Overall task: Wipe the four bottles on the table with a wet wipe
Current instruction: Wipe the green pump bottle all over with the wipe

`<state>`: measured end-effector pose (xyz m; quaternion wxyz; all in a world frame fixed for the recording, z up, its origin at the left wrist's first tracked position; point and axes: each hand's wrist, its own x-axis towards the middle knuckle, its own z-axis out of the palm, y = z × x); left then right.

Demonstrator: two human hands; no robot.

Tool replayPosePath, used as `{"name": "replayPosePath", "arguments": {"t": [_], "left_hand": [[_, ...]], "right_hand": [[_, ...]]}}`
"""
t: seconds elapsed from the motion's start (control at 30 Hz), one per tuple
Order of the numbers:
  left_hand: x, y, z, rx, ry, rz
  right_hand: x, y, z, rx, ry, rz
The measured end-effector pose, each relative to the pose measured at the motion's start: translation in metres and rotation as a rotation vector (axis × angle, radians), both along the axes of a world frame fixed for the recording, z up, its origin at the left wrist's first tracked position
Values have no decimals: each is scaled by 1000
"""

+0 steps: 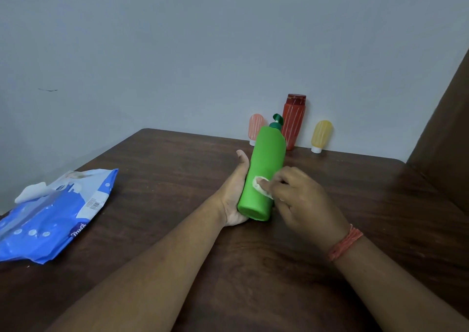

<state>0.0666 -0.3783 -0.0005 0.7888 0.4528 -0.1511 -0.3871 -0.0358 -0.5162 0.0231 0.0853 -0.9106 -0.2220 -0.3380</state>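
Tabletop [177, 169], left grip [234, 192] cradling bottle [265, 171]

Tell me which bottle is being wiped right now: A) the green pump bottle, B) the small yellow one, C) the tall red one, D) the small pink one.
A: the left hand holds the green pump bottle tilted off the table while the right hand presses the wet wipe against its side; the red bottle, yellow bottle and pink bottle stand untouched by the wall.
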Motion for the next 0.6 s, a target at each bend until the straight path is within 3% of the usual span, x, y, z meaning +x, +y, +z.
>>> {"name": "replayPosePath", "arguments": {"t": [0.17,0.33,0.47,0.6], "left_hand": [[2,2,0,13,3,3],[-3,-1,2,11,6,13],[-2,1,3,30,23,30],[-1,2,3,-2,25,37]], "right_hand": [[-9,10,1,-168,60,160],[-1,2,-1,15,7,-92],[-10,11,0,-153,72,108],[-2,4,-4,-22,-8,8]]}}
